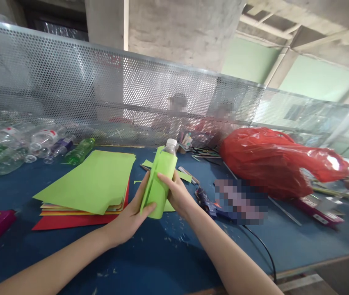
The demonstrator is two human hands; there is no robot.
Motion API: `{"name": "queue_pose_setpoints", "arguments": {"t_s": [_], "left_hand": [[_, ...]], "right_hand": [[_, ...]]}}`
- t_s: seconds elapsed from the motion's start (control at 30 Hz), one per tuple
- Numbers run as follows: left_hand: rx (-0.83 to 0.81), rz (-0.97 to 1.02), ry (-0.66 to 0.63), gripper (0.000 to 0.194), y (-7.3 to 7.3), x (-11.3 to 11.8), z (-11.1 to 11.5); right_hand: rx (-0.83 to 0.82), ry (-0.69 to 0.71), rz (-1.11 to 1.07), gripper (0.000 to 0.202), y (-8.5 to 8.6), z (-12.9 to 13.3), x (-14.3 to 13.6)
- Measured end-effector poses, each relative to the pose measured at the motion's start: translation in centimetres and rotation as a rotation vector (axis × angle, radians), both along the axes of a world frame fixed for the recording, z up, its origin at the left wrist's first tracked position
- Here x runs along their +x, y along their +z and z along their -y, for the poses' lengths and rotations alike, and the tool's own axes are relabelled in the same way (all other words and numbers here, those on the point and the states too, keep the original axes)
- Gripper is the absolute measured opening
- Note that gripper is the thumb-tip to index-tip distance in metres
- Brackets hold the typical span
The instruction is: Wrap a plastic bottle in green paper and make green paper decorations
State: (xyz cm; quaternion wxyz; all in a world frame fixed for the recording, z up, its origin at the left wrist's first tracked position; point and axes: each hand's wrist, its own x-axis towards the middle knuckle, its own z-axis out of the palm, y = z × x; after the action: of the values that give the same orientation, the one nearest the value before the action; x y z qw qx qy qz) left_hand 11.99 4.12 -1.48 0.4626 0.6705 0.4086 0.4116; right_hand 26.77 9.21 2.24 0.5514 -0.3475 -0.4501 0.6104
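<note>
Both my hands hold a clear plastic bottle (pixel 171 148) with a white cap, tilted above the blue table. A sheet of lime-green paper (pixel 162 186) is wrapped around its body, and one edge of the paper stands away from the bottle on the left. My left hand (pixel 134 217) grips the lower left side, its thumb across the front near the bottom. Around the right side is my right hand (pixel 177 192), with its thumb pressed on the front of the paper. Most fingers of both hands are hidden behind the bottle.
Left of my hands lies a stack of coloured paper (pixel 91 180), lime green on top. Several plastic bottles (pixel 42 141) lie along the perforated metal screen (pixel 54 82). To the right are a glue gun (pixel 206 203) with a black cord and a red plastic bag (pixel 263 159).
</note>
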Motion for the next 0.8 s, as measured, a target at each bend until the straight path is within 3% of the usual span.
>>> {"name": "queue_pose_setpoints", "arguments": {"t_s": [0.3,0.5,0.63,0.7,0.8], "left_hand": [[0.355,-0.327,-0.038,0.058,-0.7,0.0,-0.3],[0.452,-0.473,-0.038,0.064,0.2,-0.6,-0.3],[0.509,-0.561,-0.018,0.067,-0.1,-0.6,-0.6],[0.529,-0.588,-0.012,0.069,-0.4,-0.5,-0.8],[0.549,-0.61,-0.004,0.073,-0.6,-0.4,-1.0]], "right_hand": [[0.021,-0.124,0.015,0.049,-0.9,-0.2,-0.2],[-0.008,-0.077,-0.052,0.036,-0.5,0.2,-0.3],[-0.084,-0.003,-0.056,0.03,-0.4,0.0,-0.3],[-0.141,0.054,-0.059,0.033,-0.1,-0.1,-0.1],[-0.168,0.135,-0.113,0.057,0.6,0.1,0.3]]}}
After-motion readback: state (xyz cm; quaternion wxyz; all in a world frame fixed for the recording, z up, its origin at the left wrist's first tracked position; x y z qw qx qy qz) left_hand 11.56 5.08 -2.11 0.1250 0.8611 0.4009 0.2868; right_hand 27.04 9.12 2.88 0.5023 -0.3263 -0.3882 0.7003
